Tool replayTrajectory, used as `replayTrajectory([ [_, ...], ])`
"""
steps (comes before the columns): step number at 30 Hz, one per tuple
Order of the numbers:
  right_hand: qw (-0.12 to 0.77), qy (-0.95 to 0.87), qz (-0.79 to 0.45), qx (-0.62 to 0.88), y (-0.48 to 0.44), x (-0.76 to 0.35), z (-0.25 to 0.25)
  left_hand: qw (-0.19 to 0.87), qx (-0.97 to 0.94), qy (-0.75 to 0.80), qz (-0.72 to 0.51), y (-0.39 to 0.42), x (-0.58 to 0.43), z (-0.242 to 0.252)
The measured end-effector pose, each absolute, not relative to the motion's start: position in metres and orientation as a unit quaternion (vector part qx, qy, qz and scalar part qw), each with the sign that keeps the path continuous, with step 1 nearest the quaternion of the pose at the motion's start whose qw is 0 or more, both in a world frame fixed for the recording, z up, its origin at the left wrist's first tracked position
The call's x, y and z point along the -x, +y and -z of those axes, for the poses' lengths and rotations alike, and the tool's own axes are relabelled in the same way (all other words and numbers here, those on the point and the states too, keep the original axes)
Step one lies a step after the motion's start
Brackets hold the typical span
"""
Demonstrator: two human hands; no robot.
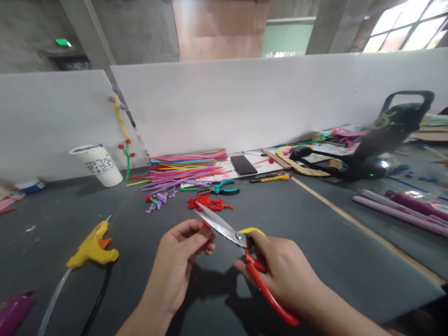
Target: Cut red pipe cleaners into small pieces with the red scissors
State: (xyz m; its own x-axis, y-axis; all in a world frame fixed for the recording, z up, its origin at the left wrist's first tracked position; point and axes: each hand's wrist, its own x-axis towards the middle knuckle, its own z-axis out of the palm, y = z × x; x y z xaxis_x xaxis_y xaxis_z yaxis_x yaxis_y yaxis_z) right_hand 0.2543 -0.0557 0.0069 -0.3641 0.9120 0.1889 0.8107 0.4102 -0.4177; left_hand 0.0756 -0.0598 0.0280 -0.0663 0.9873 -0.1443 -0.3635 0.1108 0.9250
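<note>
My left hand (185, 261): near the middle of the table, thumb and fingertips pressed together on a small red piece (205, 225), the other fingers curled in beside them.
My right hand (285, 275): just right of my left, fingers wrapped round the handles of the scissors (241, 247), one red loop running down under my palm, a yellow one showing above my knuckles.
Scissor blades: silver, pointing far and left, their edge touching the red piece at my left fingertips; I cannot tell whether they are parted.
Red piece: held above the dark grey table (315, 233), between my two hands.
Red cut bits (209, 203): a small heap just beyond the blade tip.
Purple bits (159, 200): left of the red heap.
Pipe cleaners (185, 169): a many-coloured bundle lying farther back, against the white partition (245, 98).
Teal pliers (224, 187): between the bundle and the red heap.
Black phone (244, 164): right of the bundle.
Yellow glue gun (93, 247): near left, lying on its side.
White paper cup (98, 165): far left, tilted.
</note>
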Motion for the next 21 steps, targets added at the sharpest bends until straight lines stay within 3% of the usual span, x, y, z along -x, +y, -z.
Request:
replayTrajectory([
  [6, 0.170, -0.838, -0.075, 0.513, -0.0613, -0.2605, 0.0028, 0.556, -0.359, 0.450, -0.600, -0.0613, -0.0744, -0.0275],
  [21, 0.191, -0.854, -0.022, 0.484, -0.0614, -0.2613, 0.0048, 0.553, -0.373, 0.445, -0.598, -0.0622, -0.0732, -0.0263],
])
